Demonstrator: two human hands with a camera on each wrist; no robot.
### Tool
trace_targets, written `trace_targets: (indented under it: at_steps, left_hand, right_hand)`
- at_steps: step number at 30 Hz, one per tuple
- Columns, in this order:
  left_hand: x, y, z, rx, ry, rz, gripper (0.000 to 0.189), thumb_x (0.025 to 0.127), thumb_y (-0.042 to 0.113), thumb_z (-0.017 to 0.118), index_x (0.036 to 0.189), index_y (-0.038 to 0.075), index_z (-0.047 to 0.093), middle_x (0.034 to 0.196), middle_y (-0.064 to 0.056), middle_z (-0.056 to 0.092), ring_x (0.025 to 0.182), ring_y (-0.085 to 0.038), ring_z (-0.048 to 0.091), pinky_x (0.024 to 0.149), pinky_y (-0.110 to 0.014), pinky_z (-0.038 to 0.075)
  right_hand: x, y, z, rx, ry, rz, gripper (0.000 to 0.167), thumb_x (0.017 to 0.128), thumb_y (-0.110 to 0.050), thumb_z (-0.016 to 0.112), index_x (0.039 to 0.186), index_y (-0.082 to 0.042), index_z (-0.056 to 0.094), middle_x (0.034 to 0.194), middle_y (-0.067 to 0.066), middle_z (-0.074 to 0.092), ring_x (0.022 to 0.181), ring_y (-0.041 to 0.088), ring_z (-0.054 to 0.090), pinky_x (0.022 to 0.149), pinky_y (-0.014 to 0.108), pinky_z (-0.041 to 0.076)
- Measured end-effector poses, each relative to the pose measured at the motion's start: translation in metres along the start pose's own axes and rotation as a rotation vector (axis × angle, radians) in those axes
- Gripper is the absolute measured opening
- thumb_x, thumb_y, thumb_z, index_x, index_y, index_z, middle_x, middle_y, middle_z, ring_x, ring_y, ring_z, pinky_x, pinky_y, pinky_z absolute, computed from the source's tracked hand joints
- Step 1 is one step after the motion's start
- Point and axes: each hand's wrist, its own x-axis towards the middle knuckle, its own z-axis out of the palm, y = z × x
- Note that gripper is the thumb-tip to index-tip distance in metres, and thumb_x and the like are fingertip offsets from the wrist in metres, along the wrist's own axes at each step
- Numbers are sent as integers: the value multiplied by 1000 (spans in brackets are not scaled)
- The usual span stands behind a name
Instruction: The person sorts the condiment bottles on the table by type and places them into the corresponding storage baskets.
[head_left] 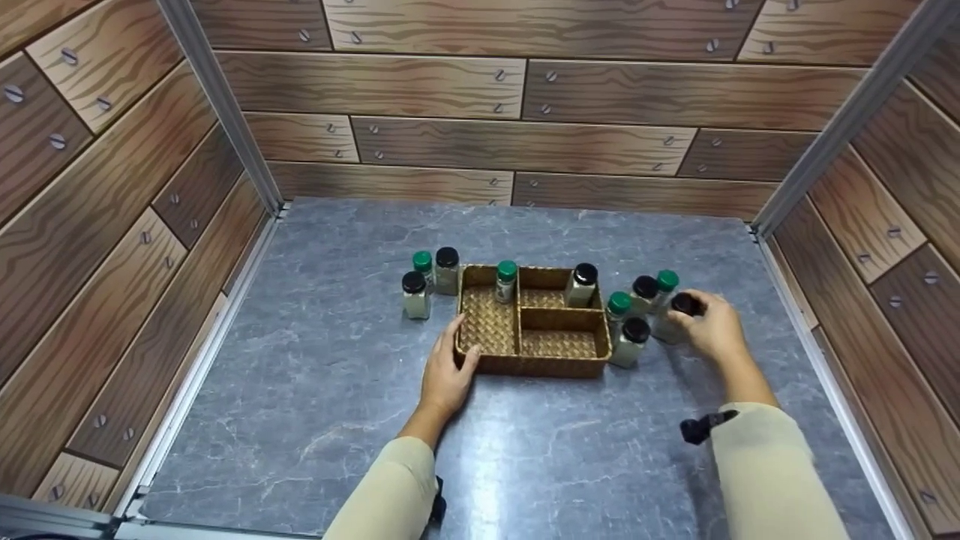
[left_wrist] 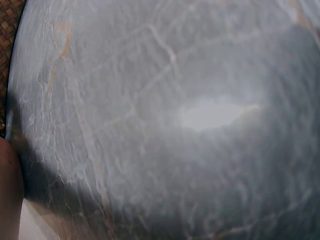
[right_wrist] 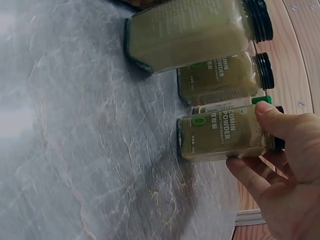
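Observation:
My right hand [head_left: 716, 330] grips a cumin powder jar [right_wrist: 222, 132] by its upper part, thumb on one side and fingers on the other. The jar has a black lid and a printed label. My left hand [head_left: 446, 379] holds the near left corner of a woven divided basket [head_left: 547, 366], thumb at the front rim and fingers along the left side. Inside the basket, a green-capped bottle [head_left: 505, 283] stands in the long left compartment. A black-capped jar [head_left: 582, 286] stands in the back right compartment, and the front right one shows its bare woven bottom.
Just right of the basket stand a near black-capped jar [head_left: 630, 343], a green-capped bottle [head_left: 618, 309], and another black-capped jar [head_left: 643, 292] beside a green-capped bottle [head_left: 667, 281]. Left of it are two black-capped jars [head_left: 416, 298] and a green-capped bottle [head_left: 422, 262]. Wood-patterned walls [head_left: 600, 142] surround the grey table.

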Motion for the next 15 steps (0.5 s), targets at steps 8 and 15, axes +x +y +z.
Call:
trace_targets:
  at_steps: [8,15]
  left_hand:
    - [1,-2,-2,-7,11,11,64,104,35,65,164,23,44,164,-17,54,148,-42,56,120,-63,47]
    - [1,-1,0,-8,5,11,64,105,36,65,164,25,43,164,-17,54,148,-42,56,120,-63,46]
  right_hand:
    - [2,-1,3,23,26,4,57,102,-20,77,150,4,58,152,40,53,143,59,50,121,70,40]
    - [-1,2,5,49,49,21,57,101,-18,77,150,4,58,148,40,56,141,57,52,121,68,41]
